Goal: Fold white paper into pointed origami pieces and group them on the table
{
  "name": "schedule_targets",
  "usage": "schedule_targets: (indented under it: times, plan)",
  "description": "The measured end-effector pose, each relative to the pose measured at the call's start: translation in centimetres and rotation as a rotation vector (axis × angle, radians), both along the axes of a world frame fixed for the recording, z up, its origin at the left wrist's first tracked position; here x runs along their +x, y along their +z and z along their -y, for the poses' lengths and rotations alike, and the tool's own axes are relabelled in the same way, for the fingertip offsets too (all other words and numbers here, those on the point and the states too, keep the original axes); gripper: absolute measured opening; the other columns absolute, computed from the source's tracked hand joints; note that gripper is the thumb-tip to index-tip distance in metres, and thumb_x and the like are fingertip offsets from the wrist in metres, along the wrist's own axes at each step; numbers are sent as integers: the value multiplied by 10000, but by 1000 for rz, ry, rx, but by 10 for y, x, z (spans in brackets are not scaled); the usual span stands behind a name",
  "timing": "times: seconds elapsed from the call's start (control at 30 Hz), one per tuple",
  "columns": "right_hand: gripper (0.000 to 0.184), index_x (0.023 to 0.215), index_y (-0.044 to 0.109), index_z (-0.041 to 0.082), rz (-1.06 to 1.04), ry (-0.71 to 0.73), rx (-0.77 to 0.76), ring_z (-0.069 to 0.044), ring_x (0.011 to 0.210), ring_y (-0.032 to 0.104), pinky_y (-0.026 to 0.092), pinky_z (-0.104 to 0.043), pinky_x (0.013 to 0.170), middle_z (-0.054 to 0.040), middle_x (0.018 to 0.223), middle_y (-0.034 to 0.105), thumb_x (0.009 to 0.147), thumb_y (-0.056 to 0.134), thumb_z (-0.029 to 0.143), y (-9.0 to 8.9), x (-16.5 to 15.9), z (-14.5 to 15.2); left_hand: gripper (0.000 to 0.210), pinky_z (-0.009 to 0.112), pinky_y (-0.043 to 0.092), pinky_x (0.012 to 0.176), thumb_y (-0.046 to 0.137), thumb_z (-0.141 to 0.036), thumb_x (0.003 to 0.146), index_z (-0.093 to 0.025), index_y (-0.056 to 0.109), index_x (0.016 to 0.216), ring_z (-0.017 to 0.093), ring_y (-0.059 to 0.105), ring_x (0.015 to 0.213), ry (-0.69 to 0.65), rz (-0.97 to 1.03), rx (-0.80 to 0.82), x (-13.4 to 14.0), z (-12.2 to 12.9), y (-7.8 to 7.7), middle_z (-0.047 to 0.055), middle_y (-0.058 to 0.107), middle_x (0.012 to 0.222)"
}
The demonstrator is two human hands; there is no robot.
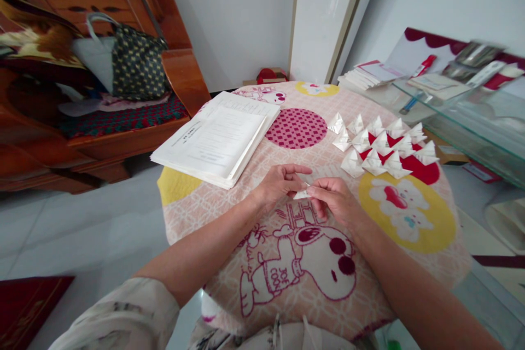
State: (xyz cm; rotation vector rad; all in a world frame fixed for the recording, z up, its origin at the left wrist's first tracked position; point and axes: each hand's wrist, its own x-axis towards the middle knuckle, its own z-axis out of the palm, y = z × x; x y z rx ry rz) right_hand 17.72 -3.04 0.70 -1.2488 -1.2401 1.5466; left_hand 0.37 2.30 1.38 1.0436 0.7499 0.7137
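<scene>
Nearest: round table under pale pink patterned cloth (pixel 303 157), maroon-outlined white cartoon dog (pixel 324 265) on it, forearms either side. Just beyond the dog's head, both bare hands meet over the cloth. Right hand (pixel 334 197): thumb and index pinched tight on small folded white paper piece (pixel 302 194). Left hand (pixel 283 185): fingers curled in, closed on the same piece from the other side, index stretched out above it; exact left fingertip contact partly hidden. Past the hands, left: thick stack of white printed sheets (pixel 217 134). Right: rows of white pointed folded-paper pieces (pixel 373 161), standing close together. Farther right, clear glass shelf (pixel 459 120). Far left, reddish-brown wooden bench (pixel 184 76) with black-and-gold patterned bag (pixel 137 63).
</scene>
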Motion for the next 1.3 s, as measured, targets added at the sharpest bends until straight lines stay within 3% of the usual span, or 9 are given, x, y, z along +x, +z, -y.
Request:
schedule_targets:
  times: [0.1, 0.2, 0.33, 0.5, 0.7, 0.77, 0.93, 1.1, 1.3]
  plan:
    - [336, 582, 562, 188, 24, -36, 38, -84, 316, 431, 323, -203, 328, 35, 408, 533, 814, 667, 408, 1, 1, 1, 378, 197, 433, 519, 777, -183, 708, -90, 690, 1064, 80, 589, 530, -60, -43, -43, -2, 0, 0, 14, 669, 677]
    - [323, 593, 574, 189, 56, -76, 46, -87, 313, 421, 315, -209, 326, 38, 403, 524, 805, 672, 413, 2, 2, 1, 249, 217, 492, 518, 756, -292, 742, -92, 697, 879, 110, 639, 546, -183, -147, -87, -4, -1, 1, 60, 703, 720]
    - [327, 596, 578, 194, 88, -98, 59, -93, 320, 424, 310, -220, 328, 34, 409, 521, 818, 662, 420, 1, 3, 0, 172, 168, 410, 419, 712, -271, 741, -108, 674, 699, 89, 599, 472, -267, -223, -62, -5, 0, 3, 41, 668, 621]
    - [347, 599, 597, 188, 112, -76, 80, -94, 336, 432, 319, -228, 353, 25, 415, 533, 838, 656, 432, 2, 0, 1, 94, 139, 301, 362, 636, -134, 714, -123, 637, 620, 51, 515, 397, -196, -266, -24, 1, 5, 7, 1, 616, 531]
    - [344, 592, 589, 187, 47, -58, 55, -88, 322, 421, 305, -222, 340, 30, 409, 528, 827, 662, 427, 3, 1, 1, 111, 147, 172, 303, 648, -128, 745, -130, 625, 637, 28, 407, 307, -210, -269, -62, -1, 6, 9, -40, 554, 461]
    - [335, 591, 585, 189, 29, -68, 56, -88, 318, 423, 305, -220, 333, 35, 408, 522, 815, 667, 423, 3, 3, 0, 119, 142, 203, 305, 683, -184, 768, -120, 644, 675, 31, 433, 320, -236, -229, -77, -4, 4, 8, -32, 572, 483]
    - [309, 641, 622, 180, 12, -95, 44, -92, 310, 430, 306, -217, 311, 47, 408, 503, 808, 672, 435, 1, 8, -2, 197, 167, 430, 407, 736, -281, 782, -92, 681, 794, 96, 623, 470, -327, -108, -79, -8, 1, 4, 36, 681, 634]
    - [313, 632, 594, 190, 9, -108, 36, -90, 313, 430, 324, -211, 312, 57, 409, 486, 793, 685, 442, 1, 6, -2, 181, 169, 411, 390, 693, -285, 808, -111, 658, 772, 88, 581, 417, -309, -144, -35, -9, 2, 3, 11, 645, 571]
    - [335, 620, 572, 192, 36, -74, 43, -84, 310, 414, 314, -210, 324, 58, 400, 480, 808, 664, 454, -1, 5, -2, 129, 164, 385, 414, 696, -244, 778, -118, 680, 805, 72, 577, 464, -317, -151, -2, -6, 2, 3, 15, 657, 644]
